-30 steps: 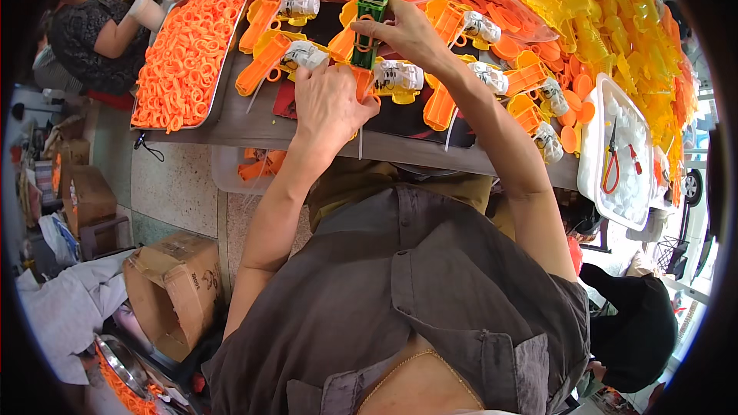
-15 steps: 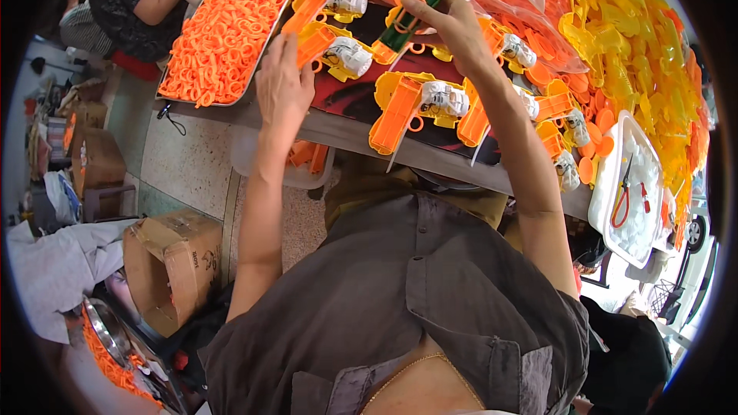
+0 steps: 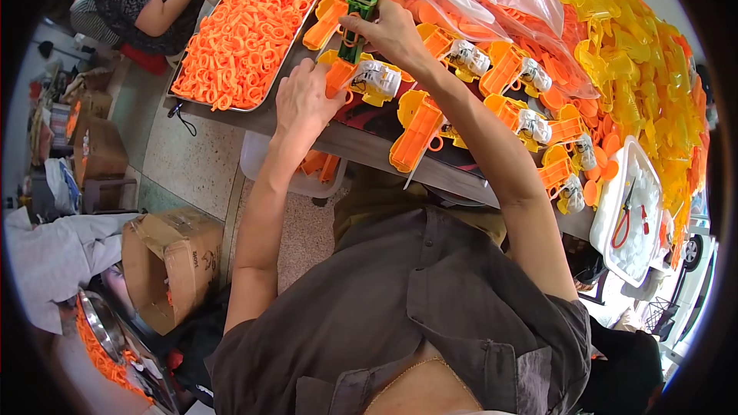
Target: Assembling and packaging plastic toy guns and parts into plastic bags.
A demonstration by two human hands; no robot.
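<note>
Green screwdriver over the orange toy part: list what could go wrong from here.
1. The green screwdriver in the right hand stands close to the left hand steadying the orange toy part; a slip might jab a finger.
2. The orange toy pistol body lies near the table edge; an elbow could knock it off.

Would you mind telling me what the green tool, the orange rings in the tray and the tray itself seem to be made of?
The green tool in the right hand looks like hard plastic with black parts, matte. The orange rings look like moulded plastic: uniform bright colour, slight gloss. The tray looks like metal, judging by its thin, grey, shiny rim, though I cannot be sure.
</note>
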